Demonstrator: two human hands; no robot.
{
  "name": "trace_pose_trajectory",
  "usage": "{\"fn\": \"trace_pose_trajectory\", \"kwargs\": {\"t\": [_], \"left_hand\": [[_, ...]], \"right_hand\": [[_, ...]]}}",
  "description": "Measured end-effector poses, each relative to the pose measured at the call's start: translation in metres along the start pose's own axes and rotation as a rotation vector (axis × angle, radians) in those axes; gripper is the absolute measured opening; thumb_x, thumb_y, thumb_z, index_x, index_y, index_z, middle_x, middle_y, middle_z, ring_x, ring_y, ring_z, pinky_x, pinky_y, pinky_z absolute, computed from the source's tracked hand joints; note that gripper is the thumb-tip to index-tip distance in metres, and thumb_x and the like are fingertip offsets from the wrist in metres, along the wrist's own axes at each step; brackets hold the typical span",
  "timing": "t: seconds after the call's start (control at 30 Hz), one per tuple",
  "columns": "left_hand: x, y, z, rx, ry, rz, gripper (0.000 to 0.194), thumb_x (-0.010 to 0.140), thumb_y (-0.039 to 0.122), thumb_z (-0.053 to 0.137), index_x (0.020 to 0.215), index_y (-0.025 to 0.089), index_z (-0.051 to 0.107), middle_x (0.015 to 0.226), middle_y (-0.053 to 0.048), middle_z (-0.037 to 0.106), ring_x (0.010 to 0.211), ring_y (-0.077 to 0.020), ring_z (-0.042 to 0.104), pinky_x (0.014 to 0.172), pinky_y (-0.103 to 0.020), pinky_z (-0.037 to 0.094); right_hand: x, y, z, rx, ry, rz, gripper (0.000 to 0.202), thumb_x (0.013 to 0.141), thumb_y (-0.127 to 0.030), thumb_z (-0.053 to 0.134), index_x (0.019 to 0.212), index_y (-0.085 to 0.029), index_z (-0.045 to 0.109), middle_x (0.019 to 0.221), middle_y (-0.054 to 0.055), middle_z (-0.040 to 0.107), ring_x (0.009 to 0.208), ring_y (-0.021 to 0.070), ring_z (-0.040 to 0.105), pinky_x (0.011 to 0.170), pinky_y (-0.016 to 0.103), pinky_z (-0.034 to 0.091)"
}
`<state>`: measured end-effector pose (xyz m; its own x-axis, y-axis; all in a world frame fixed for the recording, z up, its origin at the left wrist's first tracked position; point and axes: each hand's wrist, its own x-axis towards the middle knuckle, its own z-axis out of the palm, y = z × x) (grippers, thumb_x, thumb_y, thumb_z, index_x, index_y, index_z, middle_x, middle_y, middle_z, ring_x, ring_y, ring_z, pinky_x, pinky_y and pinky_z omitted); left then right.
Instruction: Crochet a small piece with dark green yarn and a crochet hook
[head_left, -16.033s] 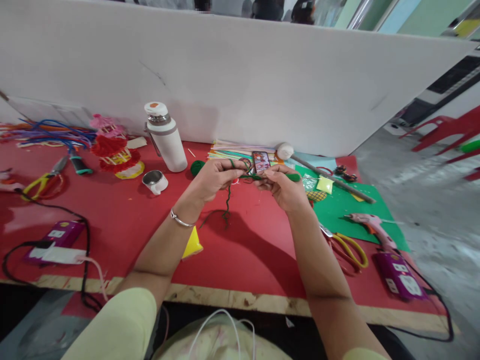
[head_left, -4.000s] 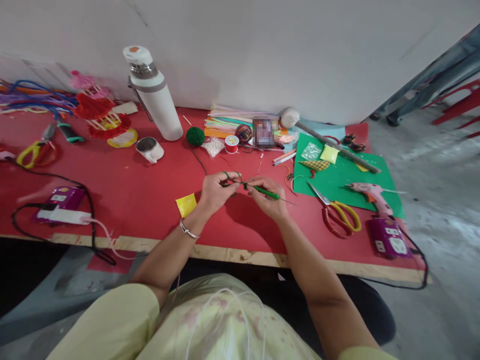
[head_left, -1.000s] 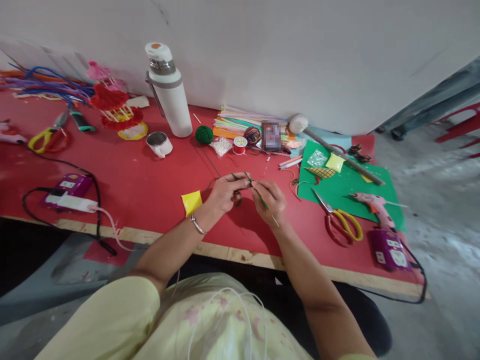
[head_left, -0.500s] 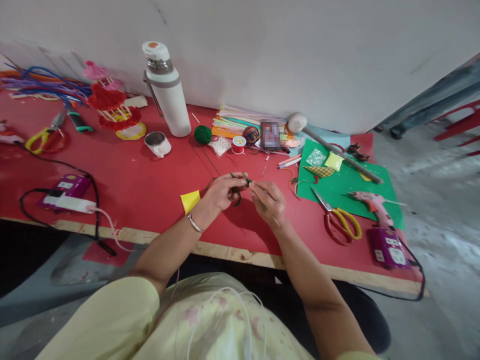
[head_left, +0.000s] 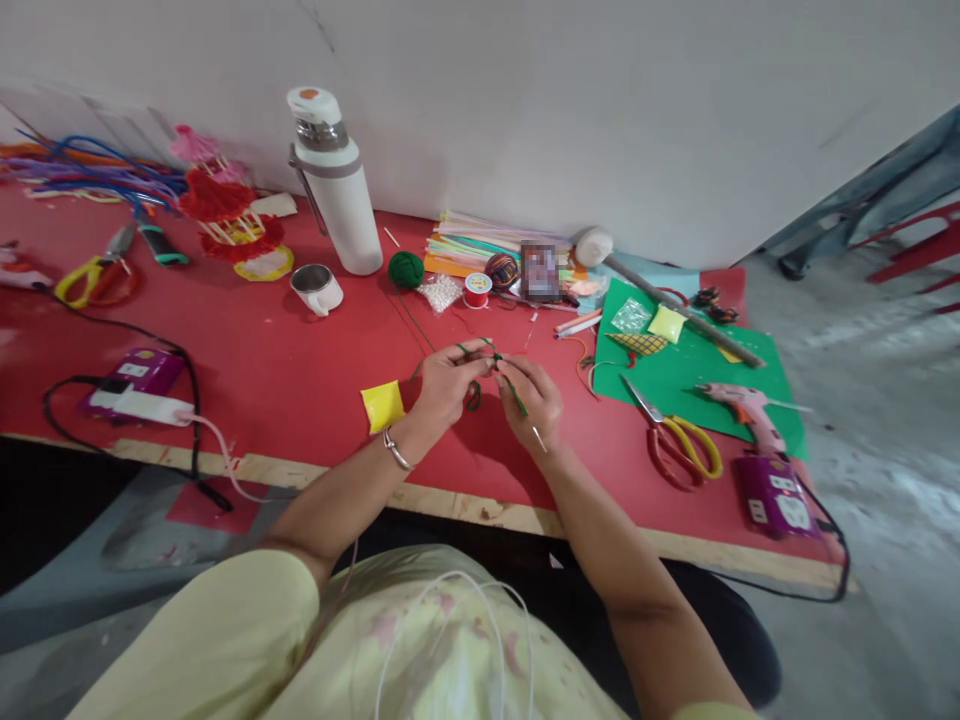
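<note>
Green yarn [head_left: 475, 346] runs over the fingers of my left hand [head_left: 444, 385], which pinches a small green knotted piece [head_left: 496, 358] at its fingertips. My right hand [head_left: 531, 398] meets it there, closed on a slim crochet hook [head_left: 539, 438] whose pale end sticks out below the palm. The hook's tip is hidden among the fingers and yarn. A green strand [head_left: 517, 396] lies across the right fingers, and a green loop hangs beneath the left ones. From the left hand the yarn trails back toward a green yarn ball [head_left: 406, 269].
Beside my left wrist lies a yellow packet [head_left: 382, 406]. A white mug [head_left: 316, 289] and a tall flask [head_left: 337, 190] stand behind. To the right are scissors [head_left: 682, 450], a glue gun [head_left: 754, 412] and green sheet [head_left: 776, 370]. A purple power socket [head_left: 142, 375] with cables sits left.
My right hand has turned slightly, so the hook's pale end points lower and the green strand across the fingers shows more. My left hand keeps its pinch, shifted slightly.
</note>
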<state>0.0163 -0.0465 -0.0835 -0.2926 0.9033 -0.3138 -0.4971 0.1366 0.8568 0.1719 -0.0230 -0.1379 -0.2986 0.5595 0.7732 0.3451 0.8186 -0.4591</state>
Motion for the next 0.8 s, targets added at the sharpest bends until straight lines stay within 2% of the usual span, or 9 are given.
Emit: {"fn": "trace_pose_trajectory", "kwargs": {"t": [0.17, 0.27, 0.33, 0.5, 0.8], "left_hand": [[0.006, 0.003, -0.005, -0.197, -0.172, -0.284, 0.029, 0.058, 0.01, 0.084, 0.085, 0.014, 0.074, 0.072, 0.001, 0.067, 0.057, -0.006, 0.058, 0.042, -0.015, 0.028], [0.012, 0.009, -0.014, -0.179, -0.296, -0.35, 0.031, 0.058, 0.008, 0.085, 0.088, 0.013, 0.075, 0.071, 0.001, 0.064, 0.059, -0.0064, 0.059, 0.042, -0.014, 0.026], [0.015, 0.015, -0.02, -0.121, -0.346, -0.329, 0.033, 0.058, 0.009, 0.085, 0.089, 0.011, 0.077, 0.07, -0.001, 0.065, 0.059, -0.0067, 0.058, 0.042, -0.015, 0.025], [0.018, 0.027, -0.027, 0.012, -0.288, -0.215, 0.031, 0.056, 0.008, 0.083, 0.086, 0.009, 0.08, 0.068, -0.004, 0.068, 0.054, -0.0071, 0.053, 0.042, -0.019, 0.025], [0.018, 0.033, -0.031, 0.101, -0.268, -0.207, 0.025, 0.055, 0.008, 0.078, 0.08, 0.011, 0.078, 0.064, -0.004, 0.069, 0.049, -0.008, 0.052, 0.041, -0.019, 0.028]], "right_hand": [[0.002, 0.0, -0.003, 0.026, 0.039, -0.043, 0.047, 0.096, -0.015, 0.07, 0.138, -0.037, 0.07, 0.124, 0.01, 0.077, 0.112, 0.0253, 0.074, 0.094, 0.042, 0.064], [0.008, -0.002, -0.009, 0.147, 0.03, -0.021, 0.039, 0.098, -0.019, 0.07, 0.133, -0.036, 0.073, 0.12, 0.008, 0.08, 0.109, 0.023, 0.076, 0.094, 0.04, 0.064], [0.011, -0.004, -0.013, 0.225, -0.04, 0.065, 0.032, 0.1, -0.024, 0.068, 0.129, -0.035, 0.075, 0.122, 0.007, 0.081, 0.112, 0.0228, 0.077, 0.097, 0.041, 0.065], [0.015, -0.01, -0.022, 0.371, -0.181, 0.285, 0.025, 0.104, -0.032, 0.062, 0.124, -0.033, 0.077, 0.127, 0.006, 0.08, 0.117, 0.0237, 0.077, 0.104, 0.046, 0.063], [0.02, -0.014, -0.032, 0.429, -0.286, 0.306, 0.022, 0.106, -0.038, 0.058, 0.117, -0.029, 0.076, 0.129, 0.006, 0.08, 0.121, 0.0236, 0.076, 0.107, 0.045, 0.06]]}}
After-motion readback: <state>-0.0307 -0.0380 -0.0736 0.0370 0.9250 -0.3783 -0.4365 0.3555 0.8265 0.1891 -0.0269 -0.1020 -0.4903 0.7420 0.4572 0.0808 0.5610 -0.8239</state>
